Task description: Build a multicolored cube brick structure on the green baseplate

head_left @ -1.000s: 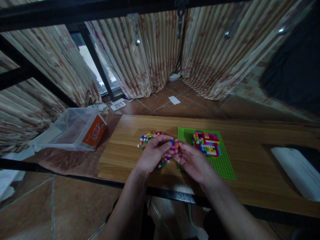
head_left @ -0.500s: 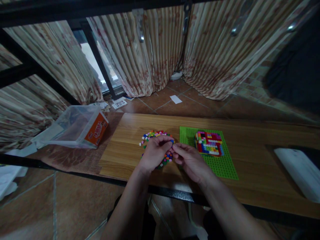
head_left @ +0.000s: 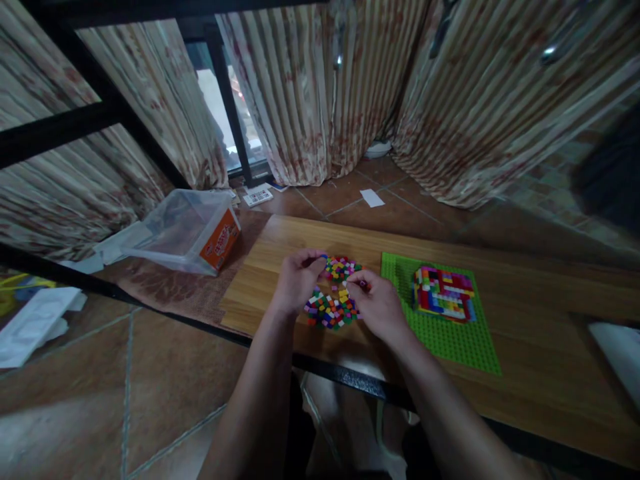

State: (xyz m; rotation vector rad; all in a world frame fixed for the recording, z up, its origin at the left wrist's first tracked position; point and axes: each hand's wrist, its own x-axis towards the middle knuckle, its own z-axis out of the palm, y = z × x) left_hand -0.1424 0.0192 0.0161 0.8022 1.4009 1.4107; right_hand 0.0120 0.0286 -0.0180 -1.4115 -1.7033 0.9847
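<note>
A heap of small coloured bricks lies on the wooden table. My left hand rests at the heap's far left edge, its fingers curled and pinching down among the bricks. My right hand sits at the heap's right side, fingers pinched on a small dark brick. Right of the hands lies a green baseplate carrying a flat multicoloured block of bricks.
A clear plastic tub with an orange label lies tipped on a brown mat at the table's left end. A white object sits at the right edge. Curtains hang behind, papers lie on the tiled floor, and a black bar runs along the near table edge.
My hands, which met over the heap on one small piece, have parted: the left moved to the heap's far left edge, the right stayed on its right. The view swung left.
</note>
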